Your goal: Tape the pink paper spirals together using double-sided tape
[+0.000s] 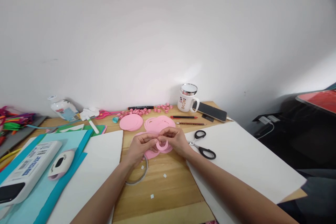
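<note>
My left hand (140,147) and my right hand (175,140) meet over the middle of the wooden table (170,189). Both pinch a curled pink paper strip (162,146) that hangs in a loop between the fingertips. Under the hands lie pink paper spirals (160,123) and, to the left, a stack of pink paper circles (131,122). A roll of clear tape (140,175) lies under my left wrist. Black-handled scissors (203,145) rest just right of my right hand.
White sheets lie at right (241,157) and left (99,161), with blue paper (52,196), a white box (28,168) and a small punch (61,162). Along the wall stand a mug (187,98), phone (212,111), pencils (187,120), small pink rolls (141,111), marker (140,107), bottle (63,108).
</note>
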The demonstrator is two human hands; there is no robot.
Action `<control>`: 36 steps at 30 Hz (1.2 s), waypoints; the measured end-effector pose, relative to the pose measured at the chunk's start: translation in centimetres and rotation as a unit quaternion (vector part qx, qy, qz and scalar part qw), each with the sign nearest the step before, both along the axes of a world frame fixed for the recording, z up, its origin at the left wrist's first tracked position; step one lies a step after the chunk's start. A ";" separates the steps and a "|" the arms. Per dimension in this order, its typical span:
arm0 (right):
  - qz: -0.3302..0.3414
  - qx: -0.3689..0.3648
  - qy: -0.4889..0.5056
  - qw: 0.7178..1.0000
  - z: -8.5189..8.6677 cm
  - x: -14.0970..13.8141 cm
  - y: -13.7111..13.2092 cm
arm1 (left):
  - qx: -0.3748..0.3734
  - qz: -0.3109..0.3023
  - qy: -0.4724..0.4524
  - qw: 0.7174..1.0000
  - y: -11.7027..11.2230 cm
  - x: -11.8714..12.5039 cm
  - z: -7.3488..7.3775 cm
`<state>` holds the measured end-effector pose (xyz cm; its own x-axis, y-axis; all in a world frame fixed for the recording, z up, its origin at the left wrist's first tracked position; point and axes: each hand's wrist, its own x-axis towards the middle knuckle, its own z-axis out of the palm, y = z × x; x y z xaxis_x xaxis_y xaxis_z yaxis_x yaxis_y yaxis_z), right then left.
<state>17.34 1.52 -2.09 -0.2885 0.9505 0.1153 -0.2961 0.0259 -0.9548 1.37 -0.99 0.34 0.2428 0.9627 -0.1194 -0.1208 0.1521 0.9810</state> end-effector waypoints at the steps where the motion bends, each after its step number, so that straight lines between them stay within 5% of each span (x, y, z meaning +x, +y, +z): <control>1: 0.001 0.002 0.001 1.000 0.0 0.0 0.0 | 0.000 -0.001 -0.001 1.000 0.0 0.0 0.0; 10: 0.014 0.040 -0.026 0.999 0.3 0.1 0.0 | -0.020 0.036 -0.018 0.999 0.3 0.1 0.1; 36: -0.011 0.037 -0.033 0.999 0.4 0.0 -0.2 | -0.015 0.010 -0.021 1.000 0.3 -0.2 -0.3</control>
<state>17.31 1.33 -1.66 -0.2767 0.9465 0.1660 -0.2305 0.1023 -0.9677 1.18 -0.74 0.05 0.2282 0.9636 -0.1391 -0.1660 0.1793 0.9697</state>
